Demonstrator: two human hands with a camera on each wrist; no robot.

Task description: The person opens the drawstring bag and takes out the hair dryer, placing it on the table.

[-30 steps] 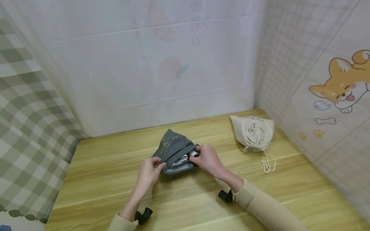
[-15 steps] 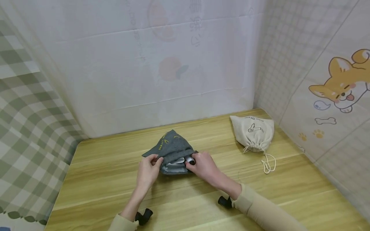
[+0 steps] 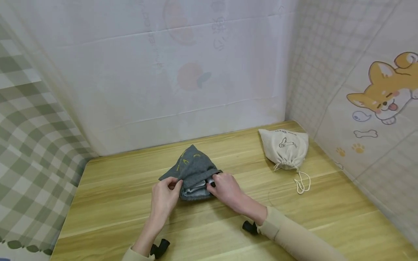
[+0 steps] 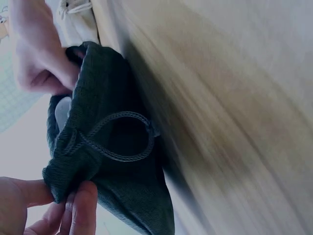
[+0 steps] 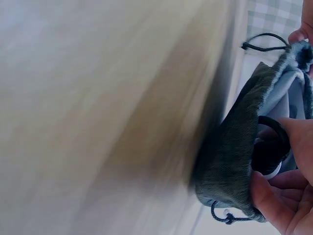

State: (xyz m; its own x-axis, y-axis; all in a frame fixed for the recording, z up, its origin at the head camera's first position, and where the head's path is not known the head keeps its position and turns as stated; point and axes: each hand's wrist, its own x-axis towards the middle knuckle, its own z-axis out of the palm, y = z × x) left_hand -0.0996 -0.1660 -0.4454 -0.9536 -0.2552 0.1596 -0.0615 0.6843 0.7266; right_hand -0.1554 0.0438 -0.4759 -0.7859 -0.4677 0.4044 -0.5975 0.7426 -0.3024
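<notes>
A dark grey drawstring bag (image 3: 195, 165) with yellow print lies mid-table, its mouth toward me. My left hand (image 3: 164, 195) pinches the left side of its rim between thumb and fingers. At the right of the mouth, my right hand (image 3: 226, 189) curls around the black end of a white hair dryer (image 5: 269, 154), most of which is hidden in the bag. Its fingertips also lie against the rim. Pale lining (image 3: 197, 193) shows inside the mouth. A cord loop (image 4: 122, 136) hangs from the bag's side in the left wrist view.
A cream drawstring bag (image 3: 287, 146), printed with a hair dryer, lies at the back right of the wooden table (image 3: 124, 192), its cord trailing forward. Black wrist mounts (image 3: 250, 227) sit below the forearms. Cloth walls (image 3: 183, 90) stand behind and at both sides.
The bag has turned a little and its left corner now spreads farther left. Both hands have shifted slightly left with it. Less of the white hair dryer shows in the mouth.
</notes>
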